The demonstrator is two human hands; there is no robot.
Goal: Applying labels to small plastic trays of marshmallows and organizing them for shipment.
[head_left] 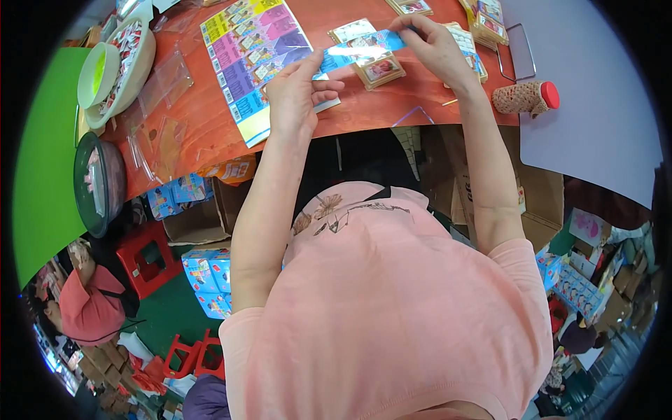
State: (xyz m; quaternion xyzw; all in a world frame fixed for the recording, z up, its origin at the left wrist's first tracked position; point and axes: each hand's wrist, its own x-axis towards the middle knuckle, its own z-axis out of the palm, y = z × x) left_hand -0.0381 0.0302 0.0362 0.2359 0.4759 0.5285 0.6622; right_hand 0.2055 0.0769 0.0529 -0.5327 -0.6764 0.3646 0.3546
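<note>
A glossy blue printed strip (360, 50) is stretched between my two hands above the table. My left hand (297, 91) pinches its left end between thumb and index finger, the other fingers loosely curled. At the right end, my right hand (437, 52) pinches it with the fingertips. Beneath the strip sits a small clear-fronted case (380, 70) with a picture inside, partly covered by it. Another small case (351, 30) lies just behind. Under my left hand is a sheet of printed rows (241, 52) in yellow, pink, purple and blue.
Stacked cases (486, 21) stand beyond my right hand. A jar with a red lid (525, 96) lies at the table's right. Left are a white basin of small packets (143, 52), clear plastic sleeves (164, 80) and a dark bowl (98, 183). Cardboard boxes (539, 199) stand below the edge.
</note>
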